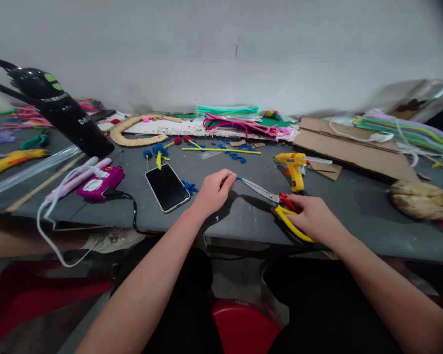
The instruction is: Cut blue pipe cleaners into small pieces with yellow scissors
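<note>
In the middle of the head view my left hand (217, 191) pinches a short blue pipe cleaner (238, 178), most of it hidden by the fingers. My right hand (313, 216) grips a pair of scissors (262, 191) with red and yellow handles. Their blades point left, and the tips meet the blue piece at my left fingertips. A smartphone (168, 188) with a dark screen lies left of my left hand, with blue fuzzy bits (189, 186) at its edge. Beyond it stands a blue and yellow pipe-cleaner flower (159, 151).
A yellow glue gun (294, 167) lies beyond my right hand. Cardboard (350, 147) and a brownish lump (421, 199) are on the right. At left are a purple charger (100, 184) with cables and a black device (66, 110). Pink pipe cleaners (239, 127) lie at the back.
</note>
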`<act>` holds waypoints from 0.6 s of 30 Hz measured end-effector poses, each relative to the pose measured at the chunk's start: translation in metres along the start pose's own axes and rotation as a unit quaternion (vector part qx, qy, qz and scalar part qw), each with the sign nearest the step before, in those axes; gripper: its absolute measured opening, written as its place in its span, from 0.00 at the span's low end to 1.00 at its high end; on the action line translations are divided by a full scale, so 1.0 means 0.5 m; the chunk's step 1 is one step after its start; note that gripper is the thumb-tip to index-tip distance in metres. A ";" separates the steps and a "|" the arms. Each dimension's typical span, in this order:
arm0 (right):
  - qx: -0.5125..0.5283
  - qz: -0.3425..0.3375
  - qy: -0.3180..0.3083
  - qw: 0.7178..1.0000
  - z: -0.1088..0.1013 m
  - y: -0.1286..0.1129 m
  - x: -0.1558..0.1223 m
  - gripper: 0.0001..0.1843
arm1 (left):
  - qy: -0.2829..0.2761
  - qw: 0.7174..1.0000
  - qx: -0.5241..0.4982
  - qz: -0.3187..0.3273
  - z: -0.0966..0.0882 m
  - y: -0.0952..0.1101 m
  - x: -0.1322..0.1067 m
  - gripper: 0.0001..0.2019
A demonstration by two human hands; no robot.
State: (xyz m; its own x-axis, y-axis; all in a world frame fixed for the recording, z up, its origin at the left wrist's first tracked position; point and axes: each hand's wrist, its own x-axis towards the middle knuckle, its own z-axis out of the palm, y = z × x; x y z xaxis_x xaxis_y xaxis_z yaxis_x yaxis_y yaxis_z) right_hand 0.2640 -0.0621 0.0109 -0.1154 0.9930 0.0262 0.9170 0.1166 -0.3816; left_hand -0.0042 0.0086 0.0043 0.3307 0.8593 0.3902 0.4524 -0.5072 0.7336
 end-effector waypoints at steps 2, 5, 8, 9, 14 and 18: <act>-0.005 -0.001 0.000 1.000 0.000 0.001 0.000 0.14 | 0.000 1.000 0.001 -0.001 0.000 0.001 0.000 0.16; -0.007 0.004 -0.002 1.000 0.000 0.000 0.000 0.13 | -0.002 1.000 0.004 0.000 0.000 0.000 0.000 0.16; -0.006 0.010 -0.004 1.000 -0.001 -0.003 0.000 0.13 | -0.001 1.000 0.012 0.000 -0.001 -0.001 -0.001 0.16; -0.006 0.010 -0.006 1.000 -0.001 -0.004 0.001 0.12 | -0.001 1.000 0.015 0.001 -0.001 0.000 -0.001 0.16; -0.003 0.010 -0.010 1.000 -0.002 -0.005 0.001 0.12 | -0.002 1.000 0.015 0.006 -0.002 0.002 -0.001 0.15; -0.005 0.004 -0.005 1.000 -0.001 -0.003 0.001 0.13 | -0.003 1.000 0.020 0.007 -0.002 0.001 -0.001 0.16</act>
State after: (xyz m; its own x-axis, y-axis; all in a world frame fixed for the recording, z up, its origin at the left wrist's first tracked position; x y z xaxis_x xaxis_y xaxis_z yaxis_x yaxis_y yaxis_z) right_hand 0.2630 -0.0619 0.0121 -0.1118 0.9936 0.0131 0.9214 0.1086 -0.3731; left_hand -0.0050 0.0080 0.0051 0.3424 0.8513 0.3976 0.4793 -0.5223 0.7053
